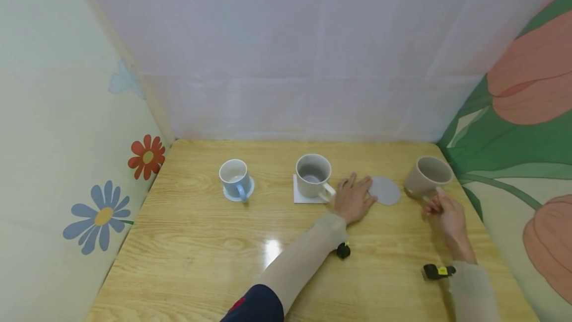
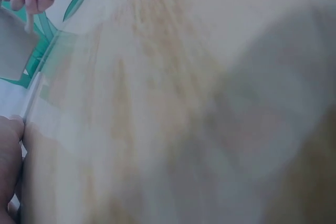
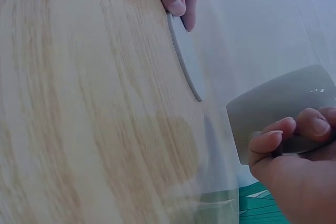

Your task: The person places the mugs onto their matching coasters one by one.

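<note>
My right hand (image 1: 449, 217) grips the handle of a grey-beige mug (image 1: 422, 180) at the right side of the table. In the right wrist view, its fingers curl round the handle and the mug (image 3: 283, 103) is held up off the wood. My left hand (image 1: 353, 200) lies low over the table, left of the mug. Its thumb and index finger pinch the left edge of a round grey coaster (image 1: 386, 191), which sits flat on the table, while the other fingers spread away. Most of the left hand is out of frame in the left wrist view.
A white mug (image 1: 308, 190) stands on a square white coaster (image 1: 298, 199), just left of my left hand. Farther left, a light blue mug (image 1: 234, 185) stands on a round pale coaster (image 1: 230, 198). A white cloth wall (image 1: 290, 88) rises behind the wooden table (image 1: 201, 262).
</note>
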`<state>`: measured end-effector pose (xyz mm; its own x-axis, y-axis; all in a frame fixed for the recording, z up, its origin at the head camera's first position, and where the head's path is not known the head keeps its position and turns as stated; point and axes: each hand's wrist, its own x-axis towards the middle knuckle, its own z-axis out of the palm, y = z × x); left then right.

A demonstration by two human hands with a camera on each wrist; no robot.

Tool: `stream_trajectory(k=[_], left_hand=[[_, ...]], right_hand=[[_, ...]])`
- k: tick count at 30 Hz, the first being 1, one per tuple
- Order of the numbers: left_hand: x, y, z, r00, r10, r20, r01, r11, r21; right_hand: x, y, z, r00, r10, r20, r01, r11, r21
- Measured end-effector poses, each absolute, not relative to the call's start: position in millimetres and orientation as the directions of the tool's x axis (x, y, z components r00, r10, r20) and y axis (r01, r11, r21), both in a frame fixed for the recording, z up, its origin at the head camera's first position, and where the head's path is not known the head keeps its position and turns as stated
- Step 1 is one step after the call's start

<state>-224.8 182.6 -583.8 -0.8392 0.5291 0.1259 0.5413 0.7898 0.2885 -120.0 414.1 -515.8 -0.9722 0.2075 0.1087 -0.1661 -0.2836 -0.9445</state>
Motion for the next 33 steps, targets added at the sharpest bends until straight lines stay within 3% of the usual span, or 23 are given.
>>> stream_trajectory(k=[11, 22, 33], left_hand=[[-226, 183, -578, -0.842, 0.530, 0.106, 0.537, 0.798, 0.276], [-228, 181, -575, -0.845, 0.525, 0.105, 0.531, 0.799, 0.281], [-225, 183, -580, -0.844, 0.526, 0.103, 0.533, 0.803, 0.266]], right_hand=[[-119, 407, -507, -0.968, 0.191, 0.160, -0.207, -0.256, -0.944], [-121, 399, -497, -0.961, 0.179, 0.211, -0.266, -0.385, -0.884], [-116, 392, -492, -0.955, 0.192, 0.224, -0.279, -0.339, -0.899]])
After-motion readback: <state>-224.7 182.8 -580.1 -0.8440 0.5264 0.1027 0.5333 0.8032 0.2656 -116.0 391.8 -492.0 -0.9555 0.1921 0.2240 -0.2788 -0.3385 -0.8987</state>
